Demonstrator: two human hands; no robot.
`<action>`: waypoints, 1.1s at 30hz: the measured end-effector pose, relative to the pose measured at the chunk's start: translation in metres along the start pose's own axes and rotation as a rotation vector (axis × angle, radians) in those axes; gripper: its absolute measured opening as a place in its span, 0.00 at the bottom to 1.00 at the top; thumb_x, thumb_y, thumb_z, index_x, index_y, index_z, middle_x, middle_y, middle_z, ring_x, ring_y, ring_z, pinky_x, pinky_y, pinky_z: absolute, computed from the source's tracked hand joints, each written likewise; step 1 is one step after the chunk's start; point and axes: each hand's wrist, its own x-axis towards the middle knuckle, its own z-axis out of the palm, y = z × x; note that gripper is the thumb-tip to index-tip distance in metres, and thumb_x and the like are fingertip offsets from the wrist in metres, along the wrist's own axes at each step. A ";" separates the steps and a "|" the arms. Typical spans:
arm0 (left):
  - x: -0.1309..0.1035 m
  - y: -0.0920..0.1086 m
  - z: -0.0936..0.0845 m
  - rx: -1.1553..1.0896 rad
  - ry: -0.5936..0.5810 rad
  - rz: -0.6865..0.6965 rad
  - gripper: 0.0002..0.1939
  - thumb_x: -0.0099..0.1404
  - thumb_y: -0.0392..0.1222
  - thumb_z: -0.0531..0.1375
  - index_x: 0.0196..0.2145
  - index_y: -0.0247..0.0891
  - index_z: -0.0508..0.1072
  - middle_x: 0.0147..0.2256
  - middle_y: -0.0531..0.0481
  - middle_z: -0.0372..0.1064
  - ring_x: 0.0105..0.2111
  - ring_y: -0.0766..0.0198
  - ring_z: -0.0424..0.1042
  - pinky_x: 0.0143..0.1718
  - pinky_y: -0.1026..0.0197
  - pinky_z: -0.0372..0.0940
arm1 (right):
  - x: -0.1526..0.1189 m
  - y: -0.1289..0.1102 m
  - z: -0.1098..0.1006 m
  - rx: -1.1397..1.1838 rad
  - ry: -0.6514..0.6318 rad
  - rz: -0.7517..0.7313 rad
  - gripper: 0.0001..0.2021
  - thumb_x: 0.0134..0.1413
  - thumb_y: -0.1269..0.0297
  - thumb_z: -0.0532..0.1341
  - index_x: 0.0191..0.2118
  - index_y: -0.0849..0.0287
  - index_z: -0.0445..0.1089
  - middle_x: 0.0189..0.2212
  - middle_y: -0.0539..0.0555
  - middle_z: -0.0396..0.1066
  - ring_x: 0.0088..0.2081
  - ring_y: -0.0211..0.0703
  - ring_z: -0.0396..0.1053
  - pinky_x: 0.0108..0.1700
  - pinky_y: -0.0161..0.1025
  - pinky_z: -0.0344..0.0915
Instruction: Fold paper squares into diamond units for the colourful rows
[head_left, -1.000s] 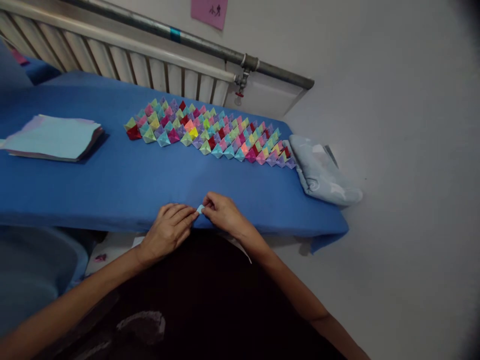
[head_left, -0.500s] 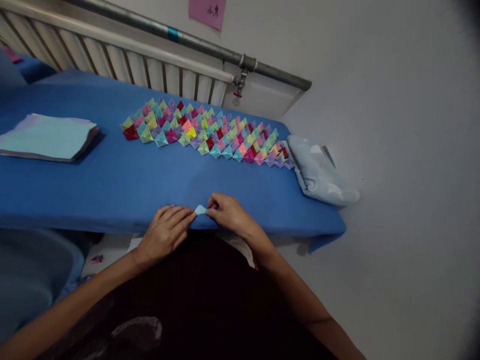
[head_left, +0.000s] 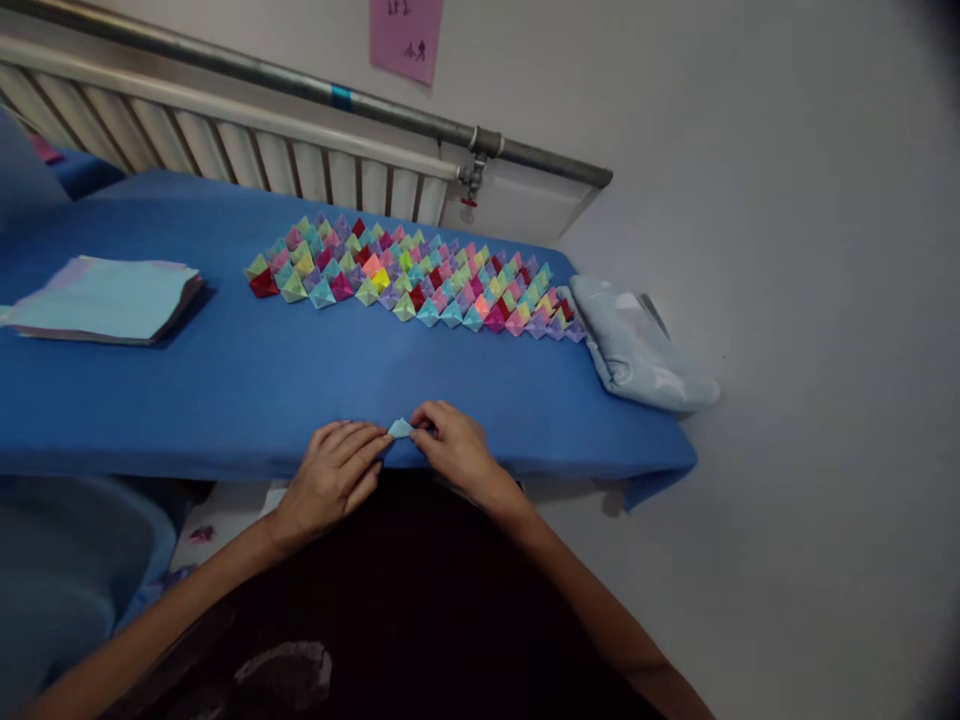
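Note:
A small light-blue folded paper piece [head_left: 400,428] lies at the table's near edge, between my two hands. My left hand [head_left: 330,475] rests palm down, its fingers together and their tips on the paper's left corner. On the other side, my right hand [head_left: 454,442] pinches the right corner between thumb and curled fingers. Farther back stand rows of folded paper pieces [head_left: 405,285] in many colours, packed close together. A stack of light-blue paper sheets [head_left: 105,298] sits at the left.
The table [head_left: 262,390] has a blue cloth cover. A folded grey-blue patterned cloth [head_left: 637,350] lies at its right end. Behind it run a radiator [head_left: 300,170] and a metal pipe [head_left: 420,118]. A blue chair [head_left: 60,570] stands at lower left.
The camera view has tilted slightly, so the table and wall sit lower in the picture. Both hands stay at the light-blue paper piece, with the right fingers shifted only a little.

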 end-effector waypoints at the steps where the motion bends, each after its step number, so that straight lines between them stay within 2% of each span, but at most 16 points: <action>1: 0.001 0.000 -0.001 -0.022 0.013 -0.015 0.18 0.69 0.35 0.54 0.56 0.40 0.67 0.50 0.41 0.73 0.50 0.54 0.71 0.54 0.48 0.61 | -0.003 0.002 0.002 0.010 0.022 -0.017 0.03 0.56 0.70 0.61 0.35 0.56 0.71 0.32 0.47 0.68 0.34 0.36 0.65 0.37 0.33 0.57; 6: 0.009 0.002 -0.005 -0.106 0.056 -0.165 0.10 0.71 0.38 0.53 0.47 0.38 0.71 0.44 0.43 0.74 0.46 0.56 0.72 0.49 0.52 0.63 | -0.012 0.008 0.008 0.068 0.080 -0.058 0.06 0.54 0.74 0.58 0.34 0.56 0.70 0.33 0.49 0.68 0.35 0.37 0.65 0.39 0.34 0.59; 10: 0.019 0.002 -0.005 -0.149 0.031 -0.245 0.10 0.71 0.43 0.54 0.44 0.37 0.72 0.41 0.45 0.74 0.44 0.57 0.72 0.46 0.54 0.62 | -0.015 0.009 0.008 0.108 0.140 -0.073 0.10 0.51 0.77 0.56 0.36 0.57 0.70 0.34 0.50 0.69 0.33 0.36 0.65 0.39 0.34 0.61; 14: 0.029 0.002 -0.002 -0.164 -0.057 -0.231 0.11 0.70 0.47 0.56 0.41 0.39 0.73 0.35 0.50 0.75 0.36 0.60 0.71 0.41 0.56 0.59 | -0.014 0.007 0.006 0.127 0.118 -0.092 0.08 0.55 0.73 0.58 0.39 0.57 0.72 0.35 0.50 0.70 0.33 0.36 0.65 0.38 0.33 0.61; 17: 0.033 0.004 0.000 -0.155 -0.084 -0.196 0.11 0.70 0.47 0.56 0.39 0.40 0.74 0.35 0.50 0.75 0.36 0.60 0.70 0.41 0.56 0.57 | -0.011 0.006 0.005 0.100 0.077 -0.119 0.08 0.55 0.73 0.60 0.39 0.56 0.73 0.34 0.49 0.70 0.34 0.36 0.66 0.38 0.33 0.60; 24: 0.034 -0.001 0.003 -0.171 -0.062 -0.184 0.13 0.71 0.47 0.54 0.35 0.40 0.75 0.33 0.51 0.75 0.35 0.62 0.69 0.40 0.58 0.56 | -0.010 0.007 0.005 0.081 0.076 -0.138 0.04 0.58 0.70 0.61 0.34 0.57 0.73 0.30 0.48 0.70 0.33 0.36 0.65 0.37 0.33 0.59; 33: 0.036 -0.007 0.004 -0.320 -0.034 -0.303 0.13 0.70 0.48 0.56 0.33 0.43 0.77 0.33 0.52 0.77 0.34 0.63 0.72 0.40 0.57 0.60 | -0.010 0.007 0.004 0.250 0.123 -0.075 0.05 0.55 0.71 0.62 0.30 0.57 0.74 0.26 0.47 0.68 0.29 0.34 0.64 0.34 0.32 0.59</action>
